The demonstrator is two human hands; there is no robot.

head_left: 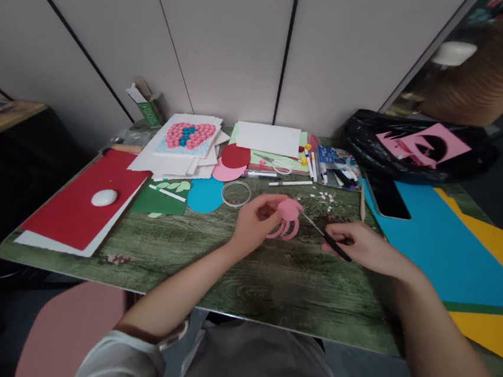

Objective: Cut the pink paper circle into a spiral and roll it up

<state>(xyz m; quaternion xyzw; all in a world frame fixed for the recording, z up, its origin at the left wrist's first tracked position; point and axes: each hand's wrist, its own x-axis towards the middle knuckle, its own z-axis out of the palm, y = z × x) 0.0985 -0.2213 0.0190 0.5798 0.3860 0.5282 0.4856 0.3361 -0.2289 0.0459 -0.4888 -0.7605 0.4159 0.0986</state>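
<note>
My left hand pinches a piece of pink paper between thumb and fingers, above the middle of the table. A curled, cut strip of the same pink paper hangs below it. In my right hand is a pair of scissors with black handles, fingers closed around them. Their thin metal blades point up and left, with the tips at the right edge of the pink paper. Whether the blades are parted cannot be made out.
Left lie red sheets under a white oval object. Behind are a blue circle, a clear ring, white scissors and markers. Right are a phone, blue paper and a black bag.
</note>
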